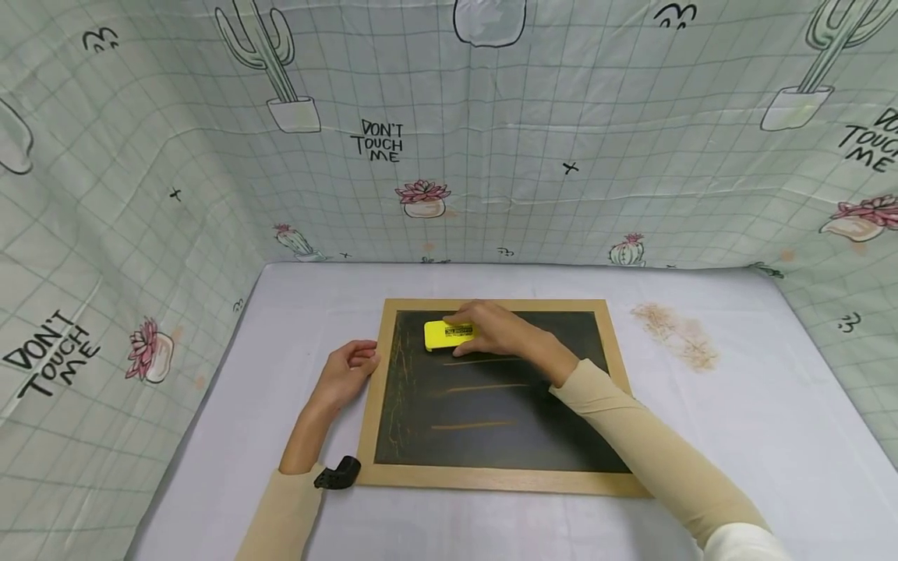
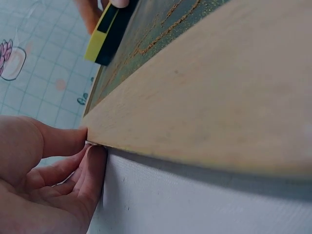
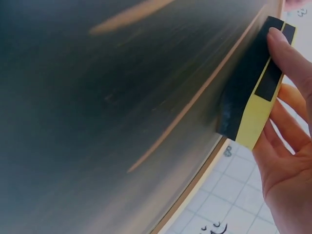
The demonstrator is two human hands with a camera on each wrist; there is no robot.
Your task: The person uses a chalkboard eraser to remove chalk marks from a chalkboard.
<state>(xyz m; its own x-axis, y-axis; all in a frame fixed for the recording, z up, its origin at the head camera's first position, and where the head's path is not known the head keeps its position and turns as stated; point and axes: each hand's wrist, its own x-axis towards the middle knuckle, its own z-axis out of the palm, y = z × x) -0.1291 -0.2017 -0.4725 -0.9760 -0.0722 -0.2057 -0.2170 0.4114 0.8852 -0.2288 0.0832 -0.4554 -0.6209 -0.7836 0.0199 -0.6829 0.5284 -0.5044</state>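
Note:
A wood-framed chalkboard [image 1: 491, 479] lies on the table. My right hand [image 1: 500, 329] grips a yellow chalkboard eraser [image 1: 443, 335] near the board's upper left. In the right wrist view, the eraser's dark felt [image 3: 243, 83] faces the board, with the thumb on one long side and the fingers on the other. Beside the board's left edge, my left hand [image 1: 346, 376] pinches the frame [image 2: 195, 107] between thumb and fingers. Three short orange chalk lines [image 1: 484, 388] cross the middle of the board. Loose orange chalk marks and dust [image 2: 165, 34] run along its left side.
A white cloth [image 1: 309, 304] covers the table. Brownish powder smudges [image 1: 677, 335] mark it right of the board. A black strap-like piece [image 1: 339, 473] sits at the left wrist, by the board's lower left corner. Printed curtains [image 1: 505, 156] surround the back and sides.

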